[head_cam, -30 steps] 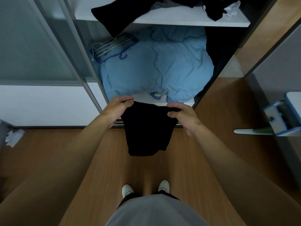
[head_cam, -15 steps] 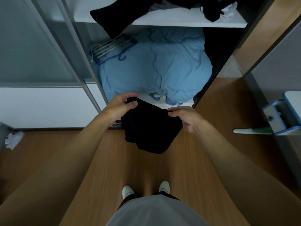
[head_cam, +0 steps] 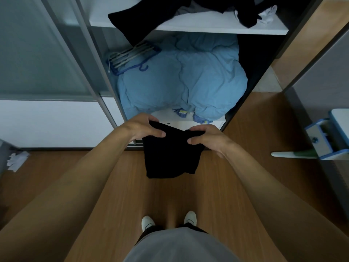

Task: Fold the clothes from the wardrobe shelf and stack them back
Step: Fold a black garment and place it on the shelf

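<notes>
From my end, I see both hands out in front of the open wardrobe, each gripping the black garment (head_cam: 170, 159). The left hand (head_cam: 140, 127) has its fingers curled over the top left corner, thumb pressed on the cloth. The right hand (head_cam: 207, 138) pinches the top right corner the same way.

The held edge runs across from 1 hand to the other, tilted a little, with the left end farther forward. The rest of the cloth hangs down from that edge toward the floor (head_cam: 113, 186) and touches nothing. Its long axis is therefore vertical, and it lies below the fingers, between the 2 forearms. It looks doubled over, though in this dim light I cannot tell how many layers there are.

I judge the fold to be partway done. The next move would bring the hanging end up or lay the piece flat. The shelf (head_cam: 217, 25) it belongs on is ahead and above, with a heap of unfolded dark clothes (head_cam: 143, 19) draped over its front edge. Neither hand is clearly nearer to it. A blue quilt (head_cam: 185, 76) fills the space beneath.
</notes>
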`<state>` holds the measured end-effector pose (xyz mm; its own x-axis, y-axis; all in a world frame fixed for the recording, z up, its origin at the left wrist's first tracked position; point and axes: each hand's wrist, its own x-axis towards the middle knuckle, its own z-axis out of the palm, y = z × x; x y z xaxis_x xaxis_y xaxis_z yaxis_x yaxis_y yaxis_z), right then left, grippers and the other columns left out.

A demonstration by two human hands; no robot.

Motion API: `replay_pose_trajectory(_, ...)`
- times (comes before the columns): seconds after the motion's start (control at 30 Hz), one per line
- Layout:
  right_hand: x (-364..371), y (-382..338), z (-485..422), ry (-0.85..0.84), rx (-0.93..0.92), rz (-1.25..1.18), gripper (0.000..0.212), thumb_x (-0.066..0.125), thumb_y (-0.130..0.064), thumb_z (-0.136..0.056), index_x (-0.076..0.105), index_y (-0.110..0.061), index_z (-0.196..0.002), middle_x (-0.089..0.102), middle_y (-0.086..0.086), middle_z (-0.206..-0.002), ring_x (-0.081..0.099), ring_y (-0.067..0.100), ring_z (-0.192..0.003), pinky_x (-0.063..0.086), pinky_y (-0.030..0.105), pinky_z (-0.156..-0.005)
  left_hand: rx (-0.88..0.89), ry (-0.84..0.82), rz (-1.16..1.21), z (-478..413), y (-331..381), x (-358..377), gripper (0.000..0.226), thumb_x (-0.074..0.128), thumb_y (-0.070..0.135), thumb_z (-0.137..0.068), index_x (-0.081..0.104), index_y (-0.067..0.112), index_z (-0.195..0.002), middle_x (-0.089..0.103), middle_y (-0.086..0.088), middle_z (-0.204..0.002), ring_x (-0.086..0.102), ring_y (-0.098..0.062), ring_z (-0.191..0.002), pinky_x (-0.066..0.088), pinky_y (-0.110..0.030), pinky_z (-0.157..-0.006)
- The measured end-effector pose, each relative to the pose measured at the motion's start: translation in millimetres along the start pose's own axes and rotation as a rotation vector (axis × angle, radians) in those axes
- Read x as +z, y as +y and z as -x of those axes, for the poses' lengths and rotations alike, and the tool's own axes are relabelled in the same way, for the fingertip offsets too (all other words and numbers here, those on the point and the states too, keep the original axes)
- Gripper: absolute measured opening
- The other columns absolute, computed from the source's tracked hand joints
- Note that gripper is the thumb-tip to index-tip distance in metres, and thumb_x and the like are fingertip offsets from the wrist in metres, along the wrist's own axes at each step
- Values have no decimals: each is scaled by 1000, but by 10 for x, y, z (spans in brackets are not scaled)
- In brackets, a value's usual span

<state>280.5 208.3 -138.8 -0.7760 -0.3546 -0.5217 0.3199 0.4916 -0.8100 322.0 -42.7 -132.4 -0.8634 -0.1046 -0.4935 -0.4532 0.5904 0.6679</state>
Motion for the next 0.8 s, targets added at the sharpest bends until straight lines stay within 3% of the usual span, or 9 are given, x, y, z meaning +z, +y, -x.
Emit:
replay_pose_trajectory(0.13, 2, -9, -1, -24, 35, 290, 62, 84, -10, -74, 60, -12, -132, 59, -2, -115, 55, 8, -96, 40, 5, -62, 7, -4, -93, 0, 1, 97, 67, 87, 20, -75, 56, 14, -134, 59, -3, -127, 56, -19, -114, 45, -26, -99)
replay_pose_trajectory(0.3, 56, 20, -27, 86, 15, 457, 43, 79, -13, -82, 64, -8, -123, 59, 0, -104, 55, 13, -94, 42, 20, -77, 12, 81, -191, -41, 5, 123, 54, 82, 12, -80, 60, 8, -129, 61, -10, -126, 57, -25, -116, 47, -31, -101)
replay_pose_trajectory(0.43, 53, 21, -32, 213, -76, 495, 22, 79, -23, -84, 69, -16, -102, 58, -7, -81, 60, 16, -88, 49, 27, -79, 66, 176, -202, -38, -17, 90, 36, 76, 16, -87, 67, 8, -121, 66, -10, -117, 60, -22, -104, 44, -25, -83)
replay_pose_trajectory(0.53, 19, 5, -48, 287, -163, 580, 17, 80, -28, -82, 70, -14, -84, 59, 0, -89, 60, 18, -90, 51, 32, -77, 136, 202, -239, -14, -26, 66, 26, 72, 21, -90, 70, 9, -113, 65, -7, -108, 59, -19, -95, 41, -22, -71)
replay_pose_trajectory(0.63, -54, 4, -28, 299, -319, 588, 20, 75, -25, -88, 73, -5, -92, 53, 0, -113, 53, 13, -104, 46, 30, -91, 181, 214, -250, 8, -24, 19, 21, 75, 24, -88, 69, 15, -105, 60, 0, -98, 56, -15, -90, 36, -17, -61)
replay_pose_trajectory(0.7, -107, -9, 23, 165, -400, 466, 12, 69, -20, -93, 73, -9, -89, 66, 3, -101, 61, 11, -92, 47, 30, -82, 215, 249, -169, 11, -55, -17, 16, 77, 22, -85, 62, 21, -89, 59, 4, -90, 56, -13, -85, 35, -13, -56)
replay_pose_trajectory(0.8, -154, -81, 97, 57, -370, 266, 17, 64, -19, -97, 71, -20, -81, 70, 6, -78, 62, 9, -68, 46, 27, -65, 311, 314, 259, 16, -149, -4, 25, 82, 19, -79, 62, 32, -87, 63, 9, -88, 62, -1, -76, 42, -6, -59)
